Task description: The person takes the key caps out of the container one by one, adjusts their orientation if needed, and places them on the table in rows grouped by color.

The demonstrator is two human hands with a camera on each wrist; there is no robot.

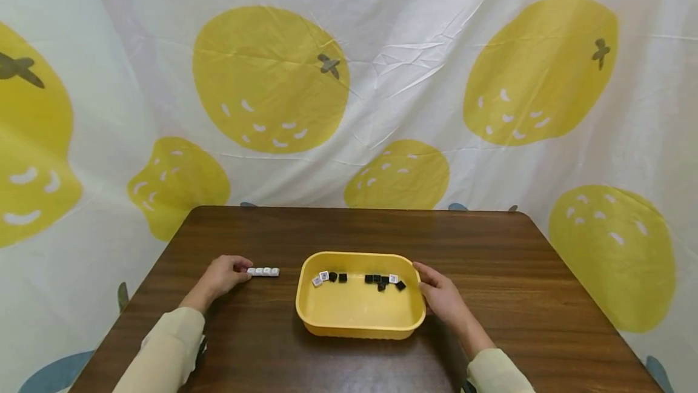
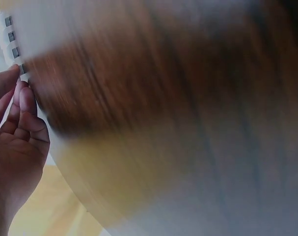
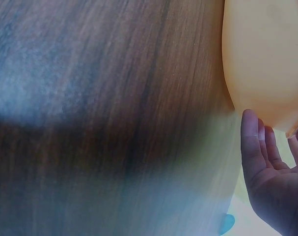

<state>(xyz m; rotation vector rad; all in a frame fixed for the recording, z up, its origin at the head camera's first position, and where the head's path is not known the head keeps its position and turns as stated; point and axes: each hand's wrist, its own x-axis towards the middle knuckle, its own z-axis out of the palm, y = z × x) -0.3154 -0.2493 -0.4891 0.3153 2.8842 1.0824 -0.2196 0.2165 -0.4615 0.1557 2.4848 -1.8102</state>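
On the left of the table, my left hand (image 1: 225,274) holds the near end of a short row of white keycap-like blocks (image 1: 267,272) between thumb and fingertips. Dark squares mark the sides of these white blocks (image 2: 12,37) in the left wrist view. A yellow plastic basin (image 1: 360,333) stands at the middle of the table. My right hand (image 1: 443,296) grips its right end, thumb at the rim and fingers along the outside wall. Inside lie several small black blocks (image 1: 377,279) and a few white ones (image 1: 324,276) with dark marks, in two loose groups.
The brown wooden table (image 1: 349,229) has its far edge against a white curtain (image 1: 392,90) printed with yellow lemons. Bare wood lies between the row of blocks and the basin, and to the right of the right hand.
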